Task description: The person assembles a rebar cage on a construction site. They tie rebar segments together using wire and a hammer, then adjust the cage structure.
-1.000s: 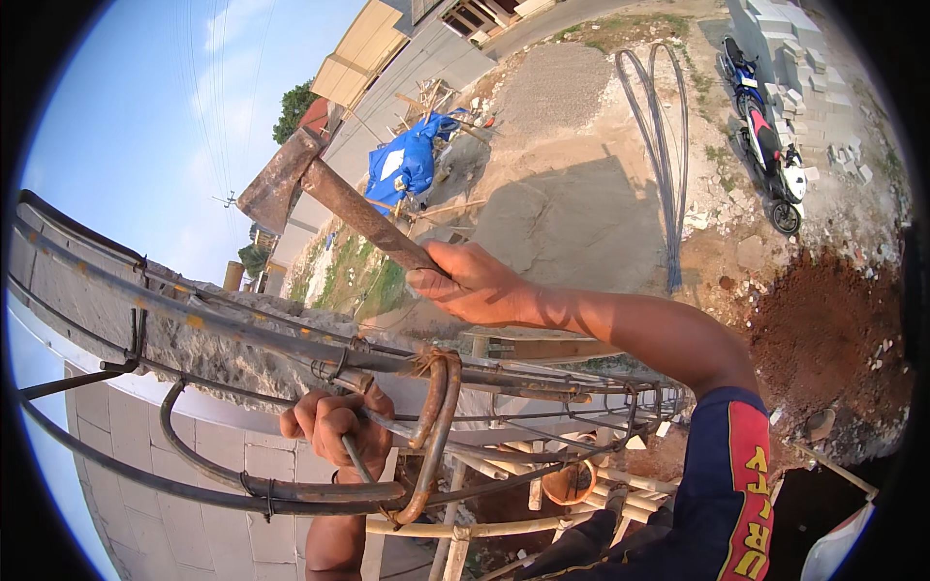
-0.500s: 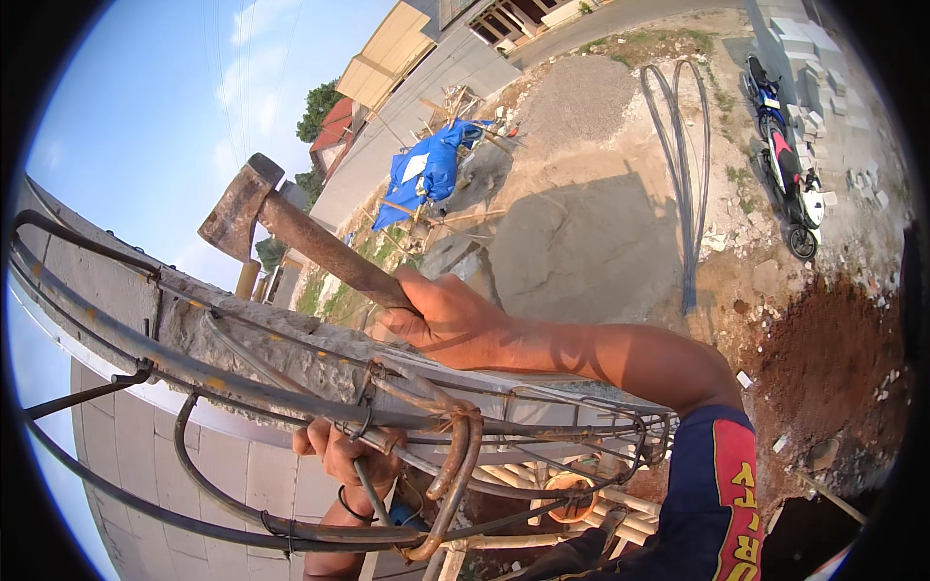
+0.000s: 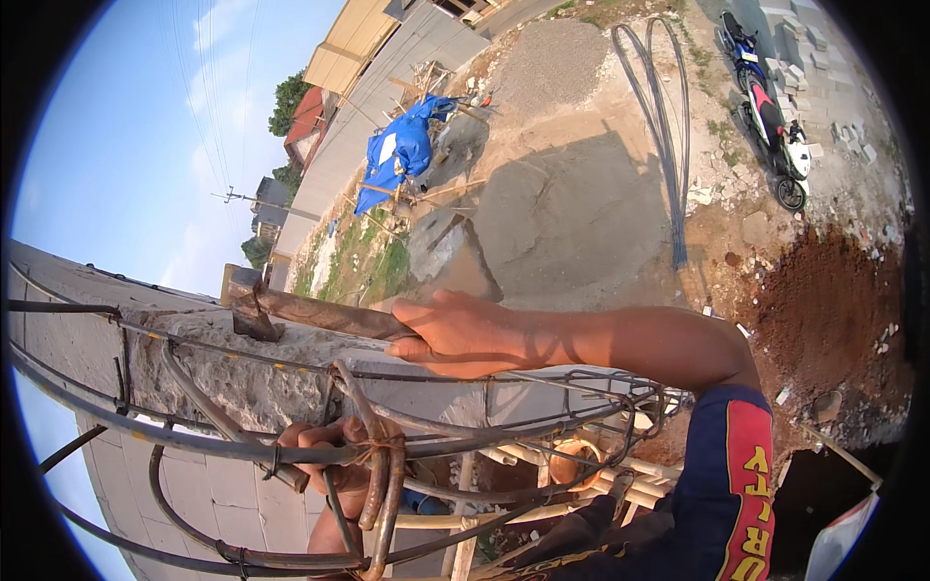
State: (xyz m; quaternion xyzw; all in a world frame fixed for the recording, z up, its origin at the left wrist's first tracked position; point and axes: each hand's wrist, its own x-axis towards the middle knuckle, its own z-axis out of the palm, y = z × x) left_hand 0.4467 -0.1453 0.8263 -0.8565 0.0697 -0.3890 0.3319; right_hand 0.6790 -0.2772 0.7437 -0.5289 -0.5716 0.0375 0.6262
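Note:
My right hand (image 3: 455,334) is closed around the handle of a rusty hatchet (image 3: 329,312). The hatchet's blade rests at or just above the rough, chipped concrete top (image 3: 223,373) of the wall. Lower down, my left hand (image 3: 329,455) has its fingers curled around a steel rebar (image 3: 426,449) of the reinforcement cage, partly hidden behind the bars. Hooked bar ends (image 3: 383,465), bound with wire, cross in front of it.
Long bars of the cage stretch along the block wall (image 3: 208,494). Below are bamboo poles (image 3: 523,516) and an orange bucket (image 3: 573,463). On the ground lie a blue tarp (image 3: 402,150), bent rebar (image 3: 668,145), red soil (image 3: 814,320) and parked motorbikes (image 3: 775,121).
The hatchet has swung down from above the wall to its chipped top, and my right hand has lowered slightly. My view has shifted; my left hand still grips among the bars.

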